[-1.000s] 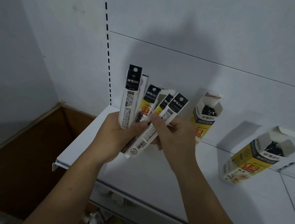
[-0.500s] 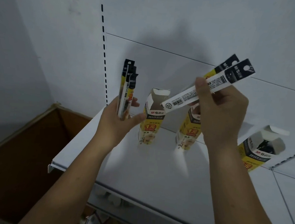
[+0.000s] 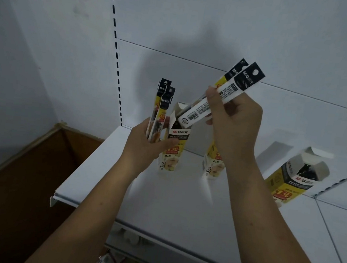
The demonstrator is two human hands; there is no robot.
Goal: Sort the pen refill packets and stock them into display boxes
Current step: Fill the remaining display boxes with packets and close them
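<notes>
The left packets [image 3: 160, 109], held in the left hand [image 3: 144, 143], look like thin printed card, smooth, with a slight sheen on the black tops. The right packets [image 3: 227, 92], in the right hand [image 3: 237, 126], are the same smooth card, and their white printed backs look matt. The 3 boxes, the left box [image 3: 173, 152], mid box [image 3: 212, 167] and right box [image 3: 286, 186], look like printed paperboard. They are smooth outside and plain matt white inside the open flaps. The shelf [image 3: 162, 209] looks like white painted metal, smooth and matt. The back panel [image 3: 197, 25] has the same finish, with a few dull scuffs. The carton [image 3: 31, 161] is brown cardboard, matt.
</notes>
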